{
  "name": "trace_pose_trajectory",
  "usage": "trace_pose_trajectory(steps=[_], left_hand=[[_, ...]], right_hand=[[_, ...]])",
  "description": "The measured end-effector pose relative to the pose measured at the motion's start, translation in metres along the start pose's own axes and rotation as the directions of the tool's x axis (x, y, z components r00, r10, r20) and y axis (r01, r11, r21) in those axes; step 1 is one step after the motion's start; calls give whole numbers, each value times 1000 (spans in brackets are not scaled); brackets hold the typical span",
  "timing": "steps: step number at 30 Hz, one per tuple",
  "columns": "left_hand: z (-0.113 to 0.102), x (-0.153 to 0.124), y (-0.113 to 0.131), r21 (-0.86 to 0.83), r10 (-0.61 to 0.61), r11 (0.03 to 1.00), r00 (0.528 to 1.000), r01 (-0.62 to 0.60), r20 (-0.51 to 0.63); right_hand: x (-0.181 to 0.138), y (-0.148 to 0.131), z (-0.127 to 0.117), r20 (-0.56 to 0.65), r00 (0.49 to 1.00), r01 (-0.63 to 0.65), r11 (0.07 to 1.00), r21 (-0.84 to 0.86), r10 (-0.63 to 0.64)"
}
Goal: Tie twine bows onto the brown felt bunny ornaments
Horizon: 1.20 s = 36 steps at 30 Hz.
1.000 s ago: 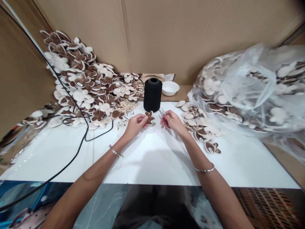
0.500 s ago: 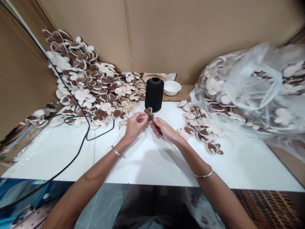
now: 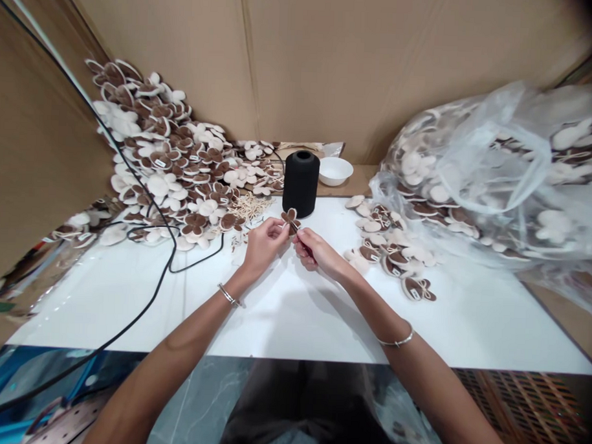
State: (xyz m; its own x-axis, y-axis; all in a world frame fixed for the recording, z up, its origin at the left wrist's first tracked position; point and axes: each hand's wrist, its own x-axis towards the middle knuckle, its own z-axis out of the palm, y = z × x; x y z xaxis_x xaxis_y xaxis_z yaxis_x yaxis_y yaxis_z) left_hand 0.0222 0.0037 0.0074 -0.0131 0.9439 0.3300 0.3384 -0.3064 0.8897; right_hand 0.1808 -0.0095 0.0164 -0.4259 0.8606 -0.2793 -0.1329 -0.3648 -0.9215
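Just in front of the black thread cone (image 3: pixel 300 186), my left hand (image 3: pixel 265 245) pinches a small brown fabric flower (image 3: pixel 291 218) with a pale edge between thumb and fingertips. My right hand (image 3: pixel 317 251) is closed round a slim red-handled tool, mostly hidden in the palm. Its dark tip meets the lower edge of the flower; its exact kind does not show. To the right lie several finished-looking flower pieces with cream bows, the nearest bow piece (image 3: pixel 418 289) carrying a white label. A little heap of cream cords (image 3: pixel 250 206) lies left of the cone.
A tall pile of brown and white flower pieces (image 3: pixel 167 149) leans at the left. A clear plastic bag (image 3: pixel 492 157) full of similar pieces bulges at the right. A white bowl (image 3: pixel 335 172) stands behind the cone. A black cable (image 3: pixel 164 269) crosses the table's left side.
My right hand has turned slightly, so the red handle is more hidden. The flower has tilted to show more of its brown face. Both hands stay in place.
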Motion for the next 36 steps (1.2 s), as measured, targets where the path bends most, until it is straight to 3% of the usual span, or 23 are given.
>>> trace_pose_trajectory(steps=[7, 13, 24, 32, 36], left_hand=[[2, -2, -3, -27, -50, 998, 997, 52, 51], [4, -1, -4, -129, -79, 988, 997, 80, 7], [3, -2, -1, -115, -65, 991, 998, 64, -9], [1, -1, 1, -113, -66, 991, 998, 67, 13], [-3, 2, 3, 0, 17, 1000, 1000, -17, -7]], right_hand=[[-1, -8, -2, -6, 996, 91, 994, 63, -91], [-3, -7, 0, 1, 1000, -11, 999, 37, 11], [-4, -9, 3, -30, 998, -49, 999, 18, 49], [-1, -5, 1, -10, 1000, -7, 1000, 22, 7], [0, -4, -2, 6, 1000, 3, 1000, 31, -4]])
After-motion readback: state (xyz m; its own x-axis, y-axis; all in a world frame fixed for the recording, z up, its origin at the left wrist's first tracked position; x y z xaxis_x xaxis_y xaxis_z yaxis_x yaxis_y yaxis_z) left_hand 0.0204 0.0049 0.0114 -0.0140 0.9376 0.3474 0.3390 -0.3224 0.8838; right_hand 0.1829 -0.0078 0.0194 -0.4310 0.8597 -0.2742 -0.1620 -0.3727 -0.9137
